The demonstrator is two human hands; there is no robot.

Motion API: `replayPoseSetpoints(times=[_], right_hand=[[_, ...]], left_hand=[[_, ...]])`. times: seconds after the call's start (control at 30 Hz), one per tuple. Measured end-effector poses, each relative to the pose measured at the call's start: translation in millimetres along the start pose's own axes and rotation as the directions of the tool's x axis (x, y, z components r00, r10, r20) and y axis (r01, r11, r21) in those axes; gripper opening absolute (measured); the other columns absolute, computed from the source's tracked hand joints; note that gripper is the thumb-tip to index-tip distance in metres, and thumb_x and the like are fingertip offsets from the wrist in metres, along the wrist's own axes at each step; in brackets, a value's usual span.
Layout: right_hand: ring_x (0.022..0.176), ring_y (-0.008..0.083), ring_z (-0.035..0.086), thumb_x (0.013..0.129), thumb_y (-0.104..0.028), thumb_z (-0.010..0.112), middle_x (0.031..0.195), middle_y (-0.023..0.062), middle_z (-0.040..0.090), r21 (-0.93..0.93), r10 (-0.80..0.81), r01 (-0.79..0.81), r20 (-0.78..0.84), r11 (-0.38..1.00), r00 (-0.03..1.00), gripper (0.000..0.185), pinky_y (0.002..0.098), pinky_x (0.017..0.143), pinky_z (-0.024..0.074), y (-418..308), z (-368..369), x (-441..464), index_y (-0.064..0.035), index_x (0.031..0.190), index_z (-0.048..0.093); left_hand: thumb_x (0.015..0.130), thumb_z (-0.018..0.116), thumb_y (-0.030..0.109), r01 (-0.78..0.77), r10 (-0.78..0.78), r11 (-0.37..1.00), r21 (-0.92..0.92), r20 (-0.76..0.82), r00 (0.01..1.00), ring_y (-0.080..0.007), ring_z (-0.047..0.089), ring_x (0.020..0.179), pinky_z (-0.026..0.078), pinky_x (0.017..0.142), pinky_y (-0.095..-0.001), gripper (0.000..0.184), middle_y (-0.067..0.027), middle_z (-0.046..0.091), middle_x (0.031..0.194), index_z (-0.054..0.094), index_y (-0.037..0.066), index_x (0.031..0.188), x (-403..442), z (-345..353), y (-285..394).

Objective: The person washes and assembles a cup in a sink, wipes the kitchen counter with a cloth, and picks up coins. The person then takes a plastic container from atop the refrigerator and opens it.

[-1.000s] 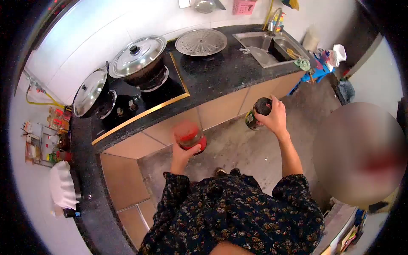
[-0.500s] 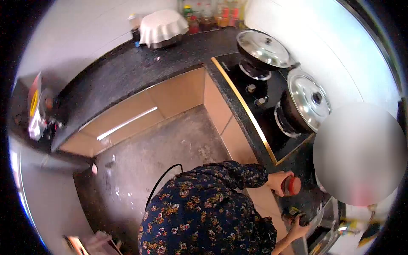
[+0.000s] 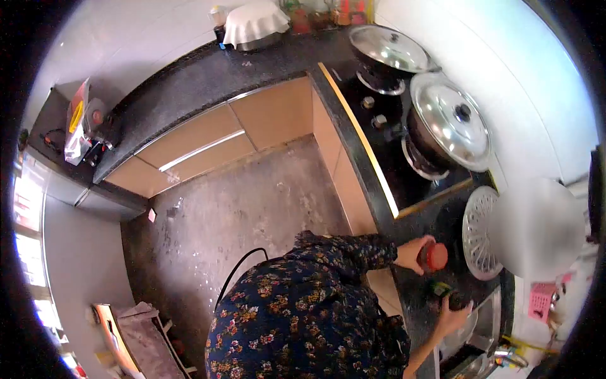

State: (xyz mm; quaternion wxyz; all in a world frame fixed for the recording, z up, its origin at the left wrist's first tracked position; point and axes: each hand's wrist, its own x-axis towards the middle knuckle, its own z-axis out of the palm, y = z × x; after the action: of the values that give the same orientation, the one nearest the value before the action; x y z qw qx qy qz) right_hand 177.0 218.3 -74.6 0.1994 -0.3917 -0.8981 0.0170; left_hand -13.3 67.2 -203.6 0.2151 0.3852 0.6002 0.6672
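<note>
My left hand [image 3: 411, 253] is wrapped round a jar with a red lid [image 3: 435, 257] at the counter's edge. Just below it in the view, my right hand [image 3: 452, 319] grips a second jar with a dark lid [image 3: 454, 301]; a bit of green and yellow shows on its side. Both jars are over the dark countertop [image 3: 413, 292], beside the sink. Whether their bases touch the stone, I cannot tell. My floral sleeves and torso fill the bottom middle.
A sink [image 3: 497, 316] lies right of my right hand. A white perforated basket [image 3: 481, 234] stands beyond the jars. Farther up are a gas hob [image 3: 379, 148] and two lidded pans, a pot [image 3: 451, 120] and a wok [image 3: 391, 47]. A cloth-covered bowl [image 3: 255, 24] sits at the back.
The whole view has shifted, bringing the basket and more of the sink side into sight. Both hands still hold their jars, with little movement relative to the counter.
</note>
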Motion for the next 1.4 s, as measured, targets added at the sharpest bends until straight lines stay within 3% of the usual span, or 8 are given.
replayPoseSetpoints(times=[0.13,0.3,0.63,0.97,1.0,1.13,1.2,1.4], right_hand=[[0.104,0.0328,0.056,0.063,-0.026,0.079,0.117,0.0233,0.054,0.362,-0.223,0.209,-0.005,0.908,0.975,0.082,0.0380,0.089,0.0455,32,-2,7,0.0091,0.126,0.041],[0.119,0.0384,0.042,0.061,-0.035,0.078,0.130,0.0214,0.044,0.199,-0.268,0.271,-0.044,0.942,0.963,0.088,0.0449,0.100,0.0332,41,-33,-38,0.0023,0.131,0.039],[0.105,0.0380,0.050,0.076,-0.017,0.065,0.114,0.0190,0.053,0.356,0.319,-0.268,-0.093,0.895,0.943,0.040,0.0422,0.089,0.0425,192,-24,-189,-0.0028,0.112,0.055],[0.091,0.0336,0.058,0.084,-0.026,0.058,0.098,0.0190,0.063,0.103,0.815,-0.811,-0.149,0.576,0.560,0.026,0.0428,0.079,0.0458,391,-115,-185,-0.0021,0.093,0.064],[0.087,0.0339,0.060,0.082,-0.029,0.060,0.094,0.0203,0.063,0.082,0.724,-0.770,-0.417,0.633,0.550,0.032,0.0420,0.079,0.0461,420,-98,-187,-0.0002,0.094,0.064],[0.099,0.0326,0.059,0.079,-0.041,0.066,0.113,0.0158,0.061,0.074,0.836,-0.841,-0.183,0.536,0.517,0.051,0.0413,0.087,0.0447,475,-96,-138,-0.0011,0.110,0.060],[0.099,0.0323,0.058,0.081,-0.042,0.063,0.114,0.0130,0.060,0.129,0.655,-0.643,-0.077,0.755,0.752,0.051,0.0418,0.085,0.0456,545,-50,-157,-0.0028,0.113,0.058],[0.102,0.0319,0.056,0.082,-0.040,0.058,0.116,0.0126,0.059,0.518,0.634,-0.661,0.263,0.543,0.727,0.049,0.0426,0.087,0.0445,432,-3,-141,-0.0031,0.115,0.057]], left_hand=[[0.051,0.087,0.029,-0.009,-0.008,0.976,-0.217,-0.079,0.997,-0.0301,0.038,0.123,0.031,0.104,-0.0420,0.102,-0.0167,0.038,0.126,0.027,0.006,0.130,2,48,-9],[0.053,0.087,0.022,0.037,0.015,0.977,0.210,-0.242,0.970,-0.0266,0.045,0.110,0.037,0.097,-0.0407,0.098,-0.0116,0.042,0.117,0.027,0.005,0.129,-28,80,20],[0.061,0.085,0.016,0.124,-0.108,0.986,0.110,-0.137,0.985,-0.0288,0.038,0.121,0.036,0.100,-0.0391,0.103,-0.0174,0.028,0.133,0.014,0.005,0.135,-19,80,-14],[0.066,0.081,0.019,0.282,-0.186,0.879,0.384,-0.270,0.945,-0.0295,0.030,0.127,0.023,0.107,-0.0406,0.098,-0.0183,0.027,0.135,0.017,0.000,0.138,-68,67,48],[0.067,0.080,0.019,0.321,-0.219,0.872,0.370,-0.292,0.931,-0.0294,0.030,0.127,0.024,0.107,-0.0408,0.096,-0.0181,0.027,0.135,0.018,0.000,0.138,-80,69,71],[0.070,0.078,0.020,0.349,-0.196,0.878,0.328,-0.418,0.887,-0.0288,0.032,0.125,0.027,0.105,-0.0408,0.090,-0.0169,0.029,0.135,0.020,0.001,0.137,-143,78,85],[0.070,0.078,0.023,0.395,-0.151,0.804,0.444,-0.490,0.858,-0.0285,0.035,0.122,0.030,0.103,-0.0403,0.088,-0.0171,0.030,0.134,0.024,0.001,0.136,-164,101,93],[0.071,0.076,0.035,0.404,-0.224,0.808,0.429,-0.411,0.884,-0.0279,0.039,0.116,0.035,0.098,-0.0397,0.092,-0.0149,0.032,0.132,0.022,0.004,0.138,-133,174,117]])
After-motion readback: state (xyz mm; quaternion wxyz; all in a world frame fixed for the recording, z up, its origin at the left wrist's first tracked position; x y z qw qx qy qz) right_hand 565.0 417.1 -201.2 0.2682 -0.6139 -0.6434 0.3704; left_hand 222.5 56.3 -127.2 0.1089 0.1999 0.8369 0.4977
